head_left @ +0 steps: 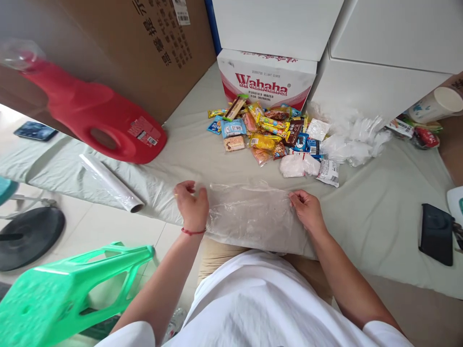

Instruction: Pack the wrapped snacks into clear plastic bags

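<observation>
Two hands are in view, a left hand (192, 206) and a right hand (306, 207), with one piece of spread clear plastic (249, 214). There is one red jug (79, 103), one film roll (110, 183), one green stool (39, 294), one Wahaha box (267, 79) and one red bracelet (193, 232). Wrapped snacks (262, 141) number over a dozen, overlapping too much for an exact count.

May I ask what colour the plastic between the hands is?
Clear, colourless thin plastic; head view.

It looks like a home: red jug (87, 106) at ten o'clock, drinking-water carton (265, 77) at one, green plastic stool (60, 284) at eight.
</observation>
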Motion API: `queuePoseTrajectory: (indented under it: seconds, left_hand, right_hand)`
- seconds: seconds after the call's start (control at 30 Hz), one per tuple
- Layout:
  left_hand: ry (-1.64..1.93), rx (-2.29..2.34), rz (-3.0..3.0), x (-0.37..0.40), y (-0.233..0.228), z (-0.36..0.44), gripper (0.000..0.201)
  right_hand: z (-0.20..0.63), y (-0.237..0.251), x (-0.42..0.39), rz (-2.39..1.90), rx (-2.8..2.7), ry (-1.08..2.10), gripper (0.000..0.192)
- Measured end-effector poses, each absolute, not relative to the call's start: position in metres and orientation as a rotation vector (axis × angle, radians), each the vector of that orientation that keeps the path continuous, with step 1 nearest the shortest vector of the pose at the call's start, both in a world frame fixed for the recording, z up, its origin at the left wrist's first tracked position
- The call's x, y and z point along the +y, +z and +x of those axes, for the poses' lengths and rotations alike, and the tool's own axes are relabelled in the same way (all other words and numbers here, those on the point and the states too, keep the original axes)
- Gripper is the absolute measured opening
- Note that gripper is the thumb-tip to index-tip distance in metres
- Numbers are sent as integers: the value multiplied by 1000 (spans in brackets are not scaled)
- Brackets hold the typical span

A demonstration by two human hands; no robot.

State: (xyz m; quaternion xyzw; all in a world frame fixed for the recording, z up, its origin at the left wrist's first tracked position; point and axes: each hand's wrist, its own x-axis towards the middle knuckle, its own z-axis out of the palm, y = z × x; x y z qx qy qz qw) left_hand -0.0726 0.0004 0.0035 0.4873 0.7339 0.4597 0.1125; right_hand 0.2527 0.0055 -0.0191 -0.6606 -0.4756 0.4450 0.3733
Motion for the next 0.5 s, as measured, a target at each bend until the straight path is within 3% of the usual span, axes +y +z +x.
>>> queuePoseTrajectory:
  seconds: [0.1, 0.2, 0.3, 0.4, 0.5]
  left_hand:
    - [1501, 2084, 1916, -18, 15, -54, 19]
    - [1005, 1520, 2472, -22, 13, -32, 19]
    - [624, 1604, 2474, -6, 0, -20, 22]
    - [510, 1862, 2274, 16, -12, -22, 37]
    - [416, 1876, 2223, 25, -17, -28, 54]
  right_hand:
    - [253, -17, 8, -1714, -1251, 1126, 39]
    - [255, -17, 10, -1733, -1284, 1109, 38]
    - [262, -20, 9, -1767, -1319, 1094, 39]
    - [275, -13, 10, -1821, -1406, 1071, 38]
    - [291, 8, 23, -1904, -1474, 811, 40]
